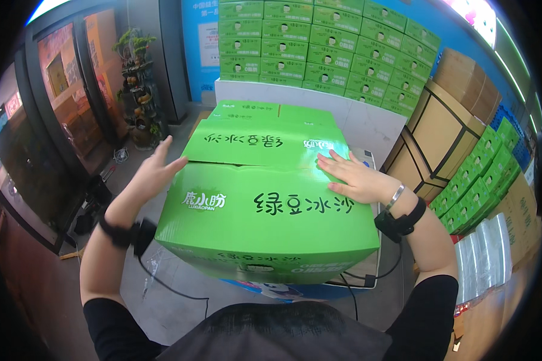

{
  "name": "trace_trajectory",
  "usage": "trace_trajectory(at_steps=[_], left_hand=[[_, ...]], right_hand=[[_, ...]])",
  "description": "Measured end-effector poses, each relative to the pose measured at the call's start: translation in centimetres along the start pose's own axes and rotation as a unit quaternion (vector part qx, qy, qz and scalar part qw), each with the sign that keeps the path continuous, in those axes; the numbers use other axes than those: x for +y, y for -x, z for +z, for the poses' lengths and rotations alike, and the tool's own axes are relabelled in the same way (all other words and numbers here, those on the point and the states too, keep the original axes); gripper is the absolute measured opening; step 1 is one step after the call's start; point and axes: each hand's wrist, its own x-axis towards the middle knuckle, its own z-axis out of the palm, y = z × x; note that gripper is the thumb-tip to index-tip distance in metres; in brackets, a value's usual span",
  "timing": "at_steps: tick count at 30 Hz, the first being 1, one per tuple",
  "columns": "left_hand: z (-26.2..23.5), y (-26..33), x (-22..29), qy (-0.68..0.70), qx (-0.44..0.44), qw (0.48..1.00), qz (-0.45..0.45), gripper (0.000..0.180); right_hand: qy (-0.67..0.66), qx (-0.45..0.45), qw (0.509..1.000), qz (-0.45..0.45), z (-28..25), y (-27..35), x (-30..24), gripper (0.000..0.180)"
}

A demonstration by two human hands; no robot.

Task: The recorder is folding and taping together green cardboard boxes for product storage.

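Note:
A large green cardboard carton [265, 222] with dark and white printing stands in front of me. Its two top flaps are folded down and meet at a seam, with a narrow dark gap at the left end. My right hand [356, 179] lies flat on the right side of the top, fingers spread across the seam. At the left edge my left hand [153, 173] is open, thumb beside the seam's end and fingers pointing up. Whether its thumb touches the cardboard, I cannot tell. Directly behind the carton, more green printed cardboard [241, 109] shows.
Stacked green boxes [307, 48] rise behind a white panel [319, 96]. To the right are brown cartons [430, 132], leaning green boxes [479, 174] and clear plastic packs [482, 259]. A tiered ornament with a plant [140, 90] stands back left. Black cables [168, 287] hang from my wrist straps.

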Motion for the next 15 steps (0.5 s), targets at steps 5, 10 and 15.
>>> trace_trajectory(at_steps=[5,10,15], left_hand=[[1.8,-5.7,-2.3,0.136,-0.217,0.954,-0.155,0.060],[2.0,-5.6,-2.0,0.262,-0.148,0.935,-0.188,0.041],[0.6,-0.8,2.8,0.217,-0.074,0.968,-0.103,0.031]], right_hand=[[0.007,0.086,0.996,0.038,2.3,-0.2,1.2,0.058],[-0.568,0.235,0.764,0.195,4.9,-0.2,2.1,0.042],[-0.649,0.273,0.677,0.215,1.6,3.9,-2.1,0.035]])
